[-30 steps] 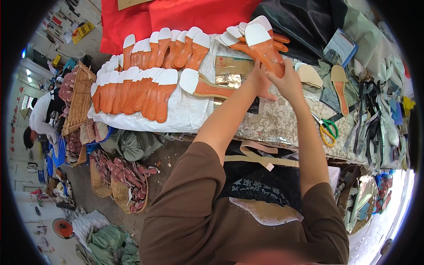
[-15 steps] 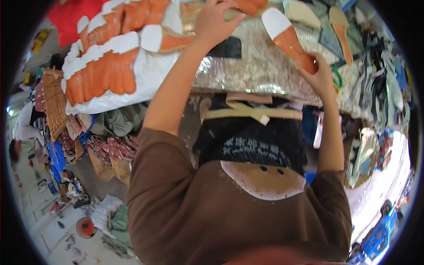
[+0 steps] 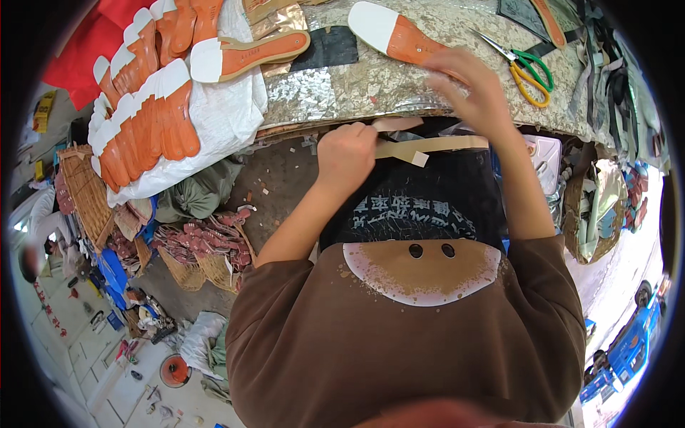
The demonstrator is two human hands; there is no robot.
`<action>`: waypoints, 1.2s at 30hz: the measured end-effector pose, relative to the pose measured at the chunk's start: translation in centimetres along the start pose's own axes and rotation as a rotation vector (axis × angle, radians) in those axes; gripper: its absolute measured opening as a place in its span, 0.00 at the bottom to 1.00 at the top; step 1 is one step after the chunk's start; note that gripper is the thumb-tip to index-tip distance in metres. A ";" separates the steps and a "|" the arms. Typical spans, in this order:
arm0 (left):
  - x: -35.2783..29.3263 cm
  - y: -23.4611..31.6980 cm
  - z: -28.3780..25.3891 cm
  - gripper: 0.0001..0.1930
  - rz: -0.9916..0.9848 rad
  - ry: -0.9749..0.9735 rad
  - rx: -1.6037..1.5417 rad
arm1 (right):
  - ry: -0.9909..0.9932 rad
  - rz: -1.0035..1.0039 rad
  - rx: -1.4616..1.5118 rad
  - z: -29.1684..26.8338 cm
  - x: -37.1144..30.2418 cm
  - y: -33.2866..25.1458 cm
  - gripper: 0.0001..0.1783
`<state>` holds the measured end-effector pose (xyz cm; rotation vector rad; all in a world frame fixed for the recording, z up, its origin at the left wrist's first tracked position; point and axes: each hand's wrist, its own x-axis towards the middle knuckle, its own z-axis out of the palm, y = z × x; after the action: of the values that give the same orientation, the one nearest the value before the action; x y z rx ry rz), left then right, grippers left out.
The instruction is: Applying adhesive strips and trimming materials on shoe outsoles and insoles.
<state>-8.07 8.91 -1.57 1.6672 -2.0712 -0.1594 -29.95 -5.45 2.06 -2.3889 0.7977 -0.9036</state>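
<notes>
My left hand (image 3: 347, 158) is closed at the left end of a beige strip (image 3: 457, 145) lying across the black apron (image 3: 414, 192) on my lap. A pinkish-tan strip (image 3: 397, 125) lies just above it, by my fingertips. An orange insole with a white toe (image 3: 407, 41) rests on the worktable (image 3: 314, 100), its toe pointing to the far left. My right hand (image 3: 474, 93) hovers over its heel end with fingers stretched out and slightly blurred, hiding that end. Another such insole with a tan edge (image 3: 264, 55) lies to the left, beside a black patch (image 3: 326, 48).
Overlapping rows of orange-and-white insoles (image 3: 153, 121) lie on a white sheet (image 3: 239, 93) at left. Scissors with green and yellow handles (image 3: 524, 68) lie right of my right hand. Dark strips (image 3: 606, 85) hang at the far right. Baskets (image 3: 203, 267) stand below left.
My left hand has come down from the far side of the table to the strips on my lap. My right hand has loosened from the insole, which now lies farther left in view.
</notes>
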 end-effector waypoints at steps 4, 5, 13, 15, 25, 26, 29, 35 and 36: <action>2.9 4.4 -3.8 0.06 0.006 0.053 -0.345 | -0.183 0.000 0.301 0.1 -1.8 -5.9 0.17; 3.6 4.9 -4.7 0.06 0.014 0.052 -0.343 | -0.176 0.000 0.298 -0.3 -2.3 -5.6 0.17; 5.9 5.3 -5.4 0.06 -0.260 -0.248 -0.779 | -0.086 0.265 0.332 -7.6 -5.6 -3.1 0.11; 6.1 7.4 -4.4 0.05 -0.142 -0.140 -0.738 | -0.009 0.268 0.369 -8.6 -6.6 -2.5 0.09; 18.0 1.6 0.4 0.20 0.263 0.194 0.117 | 0.468 0.224 0.965 -12.6 -4.6 -5.9 0.09; 19.0 0.8 -0.5 0.20 0.315 0.362 0.456 | 0.466 0.194 0.979 -12.6 -3.1 -7.0 0.09; 18.4 -5.1 1.1 0.17 0.299 0.254 0.458 | 0.396 0.271 0.862 -9.8 2.2 -8.5 0.07; 14.7 -1.9 -3.5 0.16 -0.071 0.012 -0.279 | -0.162 0.514 0.584 -7.1 6.2 -3.2 0.16; 14.1 -1.5 -4.0 0.17 -0.117 -0.001 -0.309 | -0.170 0.514 0.587 -6.4 7.2 -3.1 0.16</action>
<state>-7.10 -4.06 5.42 1.5938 -1.8398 -0.4921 -28.89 -9.27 11.39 -1.6193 0.8732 -0.6013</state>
